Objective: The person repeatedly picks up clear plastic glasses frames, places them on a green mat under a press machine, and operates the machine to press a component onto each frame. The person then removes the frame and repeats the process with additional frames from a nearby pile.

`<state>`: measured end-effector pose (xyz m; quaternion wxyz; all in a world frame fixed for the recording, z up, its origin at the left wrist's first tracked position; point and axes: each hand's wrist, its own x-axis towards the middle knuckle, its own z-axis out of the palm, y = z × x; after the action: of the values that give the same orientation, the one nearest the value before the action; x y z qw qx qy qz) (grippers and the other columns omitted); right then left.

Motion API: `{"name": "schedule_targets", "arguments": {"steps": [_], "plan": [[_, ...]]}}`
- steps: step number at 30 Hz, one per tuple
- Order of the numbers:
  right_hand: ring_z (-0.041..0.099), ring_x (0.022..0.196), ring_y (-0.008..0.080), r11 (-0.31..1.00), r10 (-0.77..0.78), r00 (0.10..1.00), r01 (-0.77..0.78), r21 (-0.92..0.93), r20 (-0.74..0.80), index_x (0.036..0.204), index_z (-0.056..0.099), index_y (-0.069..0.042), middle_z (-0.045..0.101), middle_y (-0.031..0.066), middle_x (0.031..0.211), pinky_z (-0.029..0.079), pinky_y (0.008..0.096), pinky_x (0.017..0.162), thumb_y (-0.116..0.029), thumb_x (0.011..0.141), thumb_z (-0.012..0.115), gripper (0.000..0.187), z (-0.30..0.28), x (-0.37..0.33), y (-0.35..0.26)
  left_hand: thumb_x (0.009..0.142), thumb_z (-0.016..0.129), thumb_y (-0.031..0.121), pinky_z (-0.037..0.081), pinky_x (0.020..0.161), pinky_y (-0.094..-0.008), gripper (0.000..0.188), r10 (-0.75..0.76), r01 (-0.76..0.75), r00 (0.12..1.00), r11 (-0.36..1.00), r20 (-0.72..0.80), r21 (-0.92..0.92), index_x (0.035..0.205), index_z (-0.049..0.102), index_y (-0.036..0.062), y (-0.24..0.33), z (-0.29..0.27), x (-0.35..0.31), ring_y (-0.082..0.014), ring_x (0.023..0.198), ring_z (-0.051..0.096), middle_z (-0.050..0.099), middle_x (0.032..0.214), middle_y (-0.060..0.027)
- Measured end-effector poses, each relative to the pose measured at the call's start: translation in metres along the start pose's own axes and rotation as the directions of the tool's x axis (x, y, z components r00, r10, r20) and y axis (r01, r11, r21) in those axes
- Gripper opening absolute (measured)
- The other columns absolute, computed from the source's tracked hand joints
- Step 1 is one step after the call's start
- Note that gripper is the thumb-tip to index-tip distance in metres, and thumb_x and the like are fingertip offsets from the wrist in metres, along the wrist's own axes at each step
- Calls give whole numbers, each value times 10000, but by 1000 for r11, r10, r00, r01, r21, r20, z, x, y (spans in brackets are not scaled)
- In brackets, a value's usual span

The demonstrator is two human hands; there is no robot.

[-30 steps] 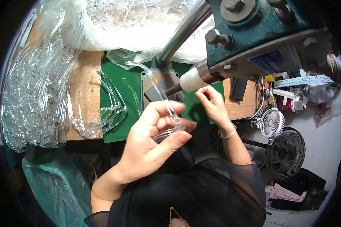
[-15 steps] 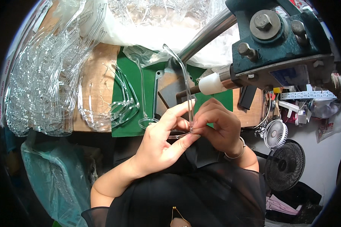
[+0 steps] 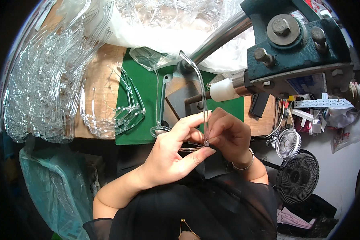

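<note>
A clear plastic eyeglass frame [image 3: 192,149] is held in front of my chest, its lens rims running toward the left. One of its temples [image 3: 204,92] points up and away past my fingers; the other [image 3: 157,96] rises further left. My left hand [image 3: 170,150] is closed around the front of the frame, thumb below and fingers above. At the right-hand hinge corner, my right hand [image 3: 230,134] pinches close to the joint between temple and front. Whether a small part sits between those right fingertips is hidden.
On the left of the wooden table lies a big heap of clear eyeglass frames [image 3: 40,88]. Several more frames [image 3: 128,120] rest partly on the green mat [image 3: 142,136]. A dark green machine [image 3: 300,52] with a white-collared spindle overhangs the right. Two fans [image 3: 298,176] stand lower right.
The frame and both hands have shifted slightly to the right and down in the view. My fingers keep their hold at the hinge corner.
</note>
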<state>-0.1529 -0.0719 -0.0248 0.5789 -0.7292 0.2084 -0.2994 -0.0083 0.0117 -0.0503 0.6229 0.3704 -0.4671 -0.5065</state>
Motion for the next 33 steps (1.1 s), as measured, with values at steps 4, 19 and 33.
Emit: {"name": "schedule_targets", "arguments": {"steps": [4,19,33], "plan": [[523,687,162,987,-108,994,109,-118,19,759,568,-33,580,42,729,418,247,631,1,681,667,131,-1,3,-1,741,649,54,431,665,-196,558,-44,45,999,997,14,-68,1225,377,-4,-2,-1,-3,-56,726,522,567,795,-47],[536,671,170,969,-182,983,184,-163,24,776,576,-43,587,50,729,431,257,604,-24,657,695,168,-1,4,-2,713,665,51,468,658,-234,569,-26,21,999,993,35,117,1216,403,9,11,-6,1,-123,697,598,604,776,-99],[533,680,174,958,-179,983,167,-234,-34,793,565,-45,581,58,749,426,253,590,-5,676,672,164,1,-4,-4,696,689,57,445,731,-229,603,-8,4,999,990,33,138,1216,396,-30,8,-2,0,-102,784,547,527,1099,-100]]}}
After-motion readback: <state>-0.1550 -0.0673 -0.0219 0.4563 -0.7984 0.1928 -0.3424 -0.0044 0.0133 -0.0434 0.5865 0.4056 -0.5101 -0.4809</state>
